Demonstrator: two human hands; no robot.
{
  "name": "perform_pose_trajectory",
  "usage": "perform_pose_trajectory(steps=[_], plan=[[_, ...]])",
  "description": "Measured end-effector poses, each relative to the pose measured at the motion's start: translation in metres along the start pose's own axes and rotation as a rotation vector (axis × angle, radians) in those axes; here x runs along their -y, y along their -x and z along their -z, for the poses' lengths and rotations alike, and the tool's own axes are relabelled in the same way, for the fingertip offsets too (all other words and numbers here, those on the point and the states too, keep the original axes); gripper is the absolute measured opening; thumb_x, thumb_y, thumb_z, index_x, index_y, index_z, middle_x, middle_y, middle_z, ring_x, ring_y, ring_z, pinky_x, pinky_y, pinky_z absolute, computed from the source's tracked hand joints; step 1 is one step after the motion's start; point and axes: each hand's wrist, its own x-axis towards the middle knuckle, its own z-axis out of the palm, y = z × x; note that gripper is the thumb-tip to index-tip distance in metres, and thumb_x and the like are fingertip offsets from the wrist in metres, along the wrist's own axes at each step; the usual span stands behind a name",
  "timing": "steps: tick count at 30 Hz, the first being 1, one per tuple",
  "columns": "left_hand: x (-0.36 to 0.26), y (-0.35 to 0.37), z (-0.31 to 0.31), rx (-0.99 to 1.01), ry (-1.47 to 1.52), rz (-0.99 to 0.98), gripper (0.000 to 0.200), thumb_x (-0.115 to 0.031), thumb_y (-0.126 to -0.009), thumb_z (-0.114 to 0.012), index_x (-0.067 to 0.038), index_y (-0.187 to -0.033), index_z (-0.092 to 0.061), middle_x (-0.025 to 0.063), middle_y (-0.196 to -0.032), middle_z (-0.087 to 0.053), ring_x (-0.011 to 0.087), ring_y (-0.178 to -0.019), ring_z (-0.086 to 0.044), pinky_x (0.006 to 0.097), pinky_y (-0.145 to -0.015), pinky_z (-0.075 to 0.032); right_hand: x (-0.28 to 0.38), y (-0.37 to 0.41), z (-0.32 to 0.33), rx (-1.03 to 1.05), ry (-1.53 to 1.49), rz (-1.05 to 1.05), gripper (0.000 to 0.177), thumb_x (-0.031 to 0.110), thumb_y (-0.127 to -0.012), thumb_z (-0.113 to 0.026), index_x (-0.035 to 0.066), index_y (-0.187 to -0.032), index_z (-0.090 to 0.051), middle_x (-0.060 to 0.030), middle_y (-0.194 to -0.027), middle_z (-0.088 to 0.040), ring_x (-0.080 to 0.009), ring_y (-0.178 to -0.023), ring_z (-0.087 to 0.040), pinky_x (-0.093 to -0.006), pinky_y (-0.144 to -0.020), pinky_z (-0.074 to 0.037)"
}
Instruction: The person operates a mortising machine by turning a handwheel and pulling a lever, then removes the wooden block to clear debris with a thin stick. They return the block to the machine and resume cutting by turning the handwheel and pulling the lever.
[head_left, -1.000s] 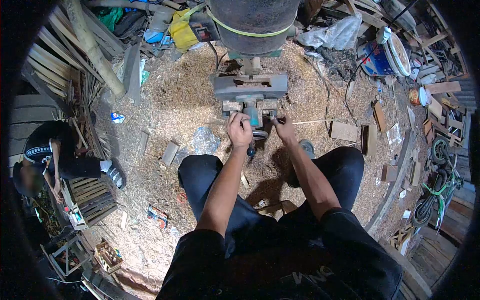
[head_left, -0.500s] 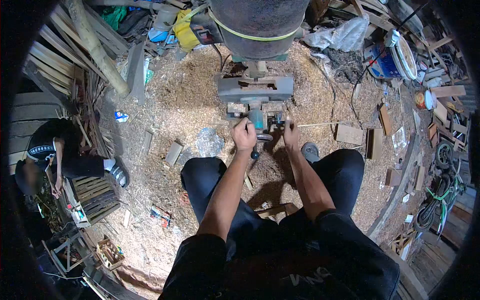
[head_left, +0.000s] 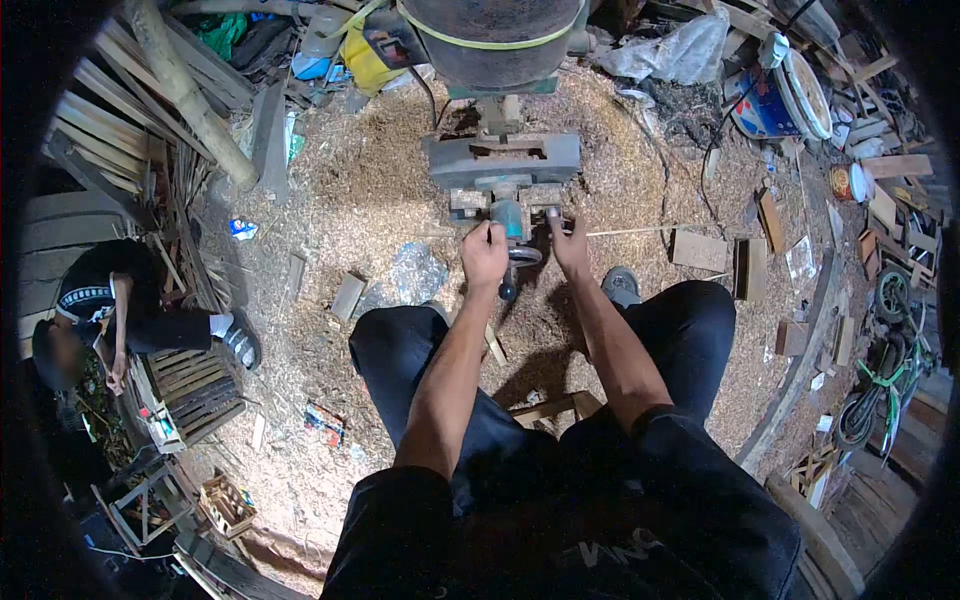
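Between my knees and the big drum stands a metal machine (head_left: 552, 157) with a teal cylinder (head_left: 507, 217) at its front. My left hand (head_left: 485, 253) is closed in a fist against the cylinder's left side; what its fingers hold is hidden. Just right of that, my right hand (head_left: 570, 247) has its fingertips at the machine's right-hand block (head_left: 543, 196). Its fingers are bent there, and I cannot tell what they grip. A handwheel (head_left: 524, 257) with a dark ball knob (head_left: 507, 292) sits between my hands. A thin wooden strip (head_left: 635, 231) runs rightward beyond my right hand.
A large drum (head_left: 492, 55) with a yellow band rises behind the machine. Wood shavings (head_left: 350, 190) cover the floor. Wood blocks (head_left: 698, 250) lie to the right, near a bucket (head_left: 775, 95). At far left a person (head_left: 110, 310) sits by a slatted crate (head_left: 195, 395).
The view has shifted, so the machine appears higher. My right hand has moved forward, its fingertips now farther up along the machine's right side. My left fist stays by the teal cylinder.
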Motion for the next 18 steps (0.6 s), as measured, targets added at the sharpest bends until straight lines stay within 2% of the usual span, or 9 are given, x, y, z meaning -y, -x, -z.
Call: perform_pose_trajectory(steps=[1, 4, 5, 9, 12, 13, 16, 17, 18], plan=[[0.000, 0.000, 0.000, -0.016, -0.013, 0.009, 0.030, -0.024, -0.087, -0.050, 0.003, -0.076, -0.056, 0.0278, -0.073, -0.058, 0.0460, -0.071, -0.059, 0.0479, -0.063, -0.046, 0.001, 0.000, -0.005, -0.035, 0.082, 0.024, 0.051, 0.040, -0.089, -0.069, -0.005, -0.109, -0.056, -0.0136, -0.089, -0.062, -0.0204, -0.079, -0.059, -0.0342, -0.073, -0.049], [-0.006, 0.002, 0.000, -0.039, 0.004, 0.016, 0.031, -0.024, -0.088, -0.051, 0.004, -0.075, -0.056, 0.0277, -0.072, -0.058, 0.0454, -0.070, -0.060, 0.0469, -0.062, -0.046, 0.005, 0.012, 0.007, -0.001, 0.208, -0.058, 0.053, 0.046, -0.090, -0.067, -0.003, -0.110, -0.057, -0.0113, -0.090, -0.065, -0.0171, -0.077, -0.061, -0.0319, -0.071, -0.050], [-0.010, 0.002, 0.002, -0.045, 0.017, 0.019, 0.031, -0.024, -0.088, -0.052, 0.004, -0.075, -0.055, 0.0276, -0.072, -0.058, 0.0452, -0.070, -0.060, 0.0465, -0.062, -0.046, -0.073, -0.009, -0.002, -0.012, 0.028, -0.092, 0.053, 0.048, -0.091, -0.065, -0.002, -0.106, -0.059, -0.0100, -0.090, -0.065, -0.0162, -0.077, -0.061, -0.0314, -0.071, -0.049], [0.000, 0.000, -0.003, -0.008, 0.000, 0.031, 0.031, -0.023, -0.088, -0.054, 0.005, -0.076, -0.056, 0.0256, -0.071, -0.058, 0.0411, -0.066, -0.058, 0.0443, -0.062, -0.045, -0.049, -0.021, 0.029, 0.122, -0.010, -0.428, 0.051, 0.045, -0.092, -0.064, -0.003, -0.109, -0.059, -0.0072, -0.088, -0.064, -0.0139, -0.077, -0.059, -0.0289, -0.071, -0.048], [0.013, -0.004, -0.008, -0.007, -0.013, 0.020, 0.030, -0.024, -0.085, -0.056, 0.005, -0.076, -0.058, 0.0273, -0.071, -0.058, 0.0436, -0.068, -0.061, 0.0453, -0.060, -0.046, 0.000, -0.009, 0.021, 0.019, 0.088, -0.006, 0.051, 0.044, -0.092, -0.064, -0.003, -0.111, -0.059, -0.0080, -0.087, -0.065, -0.0148, -0.079, -0.060, -0.0293, -0.073, -0.049], [0.018, -0.005, -0.010, -0.012, -0.008, 0.030, 0.030, -0.024, -0.085, -0.056, 0.005, -0.077, -0.059, 0.0274, -0.070, -0.058, 0.0435, -0.068, -0.061, 0.0451, -0.060, -0.046, 0.001, -0.009, 0.018, 0.106, 0.115, 0.086, 0.048, 0.042, -0.093, -0.062, -0.002, -0.113, -0.059, -0.0141, -0.090, -0.067, -0.0210, -0.083, -0.063, -0.0339, -0.076, -0.050], [0.022, -0.002, -0.012, -0.025, 0.014, 0.022, 0.030, -0.024, -0.085, -0.056, 0.005, -0.078, -0.060, 0.0273, -0.069, -0.058, 0.0429, -0.066, -0.061, 0.0445, -0.060, -0.046, -0.028, 0.000, 0.029, -0.036, 0.140, -0.119, 0.053, 0.044, -0.091, -0.063, -0.004, -0.113, -0.059, -0.0199, -0.090, -0.067, -0.0304, -0.083, -0.065, -0.0399, -0.078, -0.050], [0.017, -0.003, -0.010, -0.034, 0.023, 0.011, 0.029, -0.023, -0.085, -0.056, 0.005, -0.078, -0.060, 0.0272, -0.069, -0.058, 0.0426, -0.065, -0.060, 0.0442, -0.060, -0.046, -0.106, -0.015, 0.041, -0.125, 0.441, -0.384, 0.060, 0.050, -0.090, -0.059, -0.005, -0.114, -0.059, -0.0243, -0.094, -0.067, -0.0369, -0.089, -0.065, -0.0439, -0.081, -0.050], [0.012, -0.002, -0.007, -0.069, 0.056, -0.013, 0.029, -0.023, -0.085, -0.056, 0.005, -0.077, -0.059, 0.0269, -0.068, -0.057, 0.0417, -0.064, -0.059, 0.0441, -0.060, -0.046, -0.107, -0.007, 0.043, -0.170, 0.418, -0.357, 0.062, 0.052, -0.090, -0.058, -0.005, -0.113, -0.060, -0.0249, -0.096, -0.067, -0.0376, -0.091, -0.065, -0.0440, -0.081, -0.050]])
